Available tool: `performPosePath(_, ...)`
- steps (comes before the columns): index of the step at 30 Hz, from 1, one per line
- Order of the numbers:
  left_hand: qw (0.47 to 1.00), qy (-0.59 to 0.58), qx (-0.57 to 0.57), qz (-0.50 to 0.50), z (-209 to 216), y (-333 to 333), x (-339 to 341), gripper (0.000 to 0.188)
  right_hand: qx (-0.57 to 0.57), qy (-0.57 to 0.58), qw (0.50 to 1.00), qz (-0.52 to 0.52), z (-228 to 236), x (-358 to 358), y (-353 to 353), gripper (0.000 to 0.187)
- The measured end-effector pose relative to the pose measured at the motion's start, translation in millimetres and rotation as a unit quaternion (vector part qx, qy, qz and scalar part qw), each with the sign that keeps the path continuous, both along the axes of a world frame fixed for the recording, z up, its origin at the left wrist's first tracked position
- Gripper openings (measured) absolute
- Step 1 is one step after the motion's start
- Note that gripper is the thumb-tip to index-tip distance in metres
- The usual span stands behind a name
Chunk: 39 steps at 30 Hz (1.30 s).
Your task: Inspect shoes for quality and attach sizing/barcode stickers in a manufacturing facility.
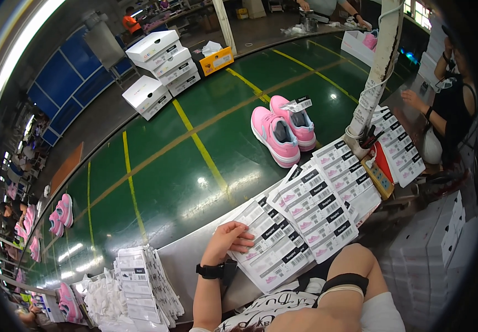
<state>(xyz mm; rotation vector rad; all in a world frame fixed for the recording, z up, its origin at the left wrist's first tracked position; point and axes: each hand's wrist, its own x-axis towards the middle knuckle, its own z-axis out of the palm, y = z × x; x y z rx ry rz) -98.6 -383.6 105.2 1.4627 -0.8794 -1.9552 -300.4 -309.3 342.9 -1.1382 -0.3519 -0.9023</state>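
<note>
My left hand [230, 242], with a dark watch on the wrist, lies with fingers stretched on the left edge of a sheet of shoe labels [275, 252]. My right arm is bent at the elbow, and my right hand [305, 318] is close at the lower edge, below a black wristband; its fingers are hidden. Beside the sheet lie more overlapping label sheets [319, 213], printed with pink shoes and barcodes. Beyond them, a pair of pink sneakers [276, 135] stands on the green conveyor belt [172, 182], a tag [298, 105] on the farther shoe.
A painted post [369, 94] rises at the right, with a power strip [377, 176] near its base. Bundled labels [142, 282] and crumpled white paper [103, 299] lie at lower left. White shoe boxes [164, 63] stand across the belt. A co-worker [449, 105] is at right.
</note>
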Motion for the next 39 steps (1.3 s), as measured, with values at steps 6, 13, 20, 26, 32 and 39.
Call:
performPosePath(6,1.000,-0.019,-0.009,0.007,2,-2,-3,0.024,0.035,-0.044,0.997,-0.045,-13,3,10,0.026)
performPosePath(13,0.999,-0.031,-0.008,0.005,-5,-8,-2,0.021,0.136,0.003,0.990,-0.027,-18,-26,24,0.023)
performPosePath(20,0.998,-0.057,0.002,0.004,-6,-8,-2,0.021,0.188,0.022,0.978,-0.083,-21,-57,32,0.027)
performPosePath(26,0.997,-0.083,-0.005,0.005,-8,-8,-5,0.020,0.276,0.114,0.952,0.061,-22,-90,54,0.029)
performPosePath(32,0.996,-0.085,-0.015,0.002,-7,-10,-5,0.020,0.304,0.143,0.941,0.035,-47,-132,61,0.029)
performPosePath(39,0.997,-0.062,-0.017,0.030,-8,-9,1,0.019,0.586,0.259,0.758,-0.124,-131,-229,79,0.027)
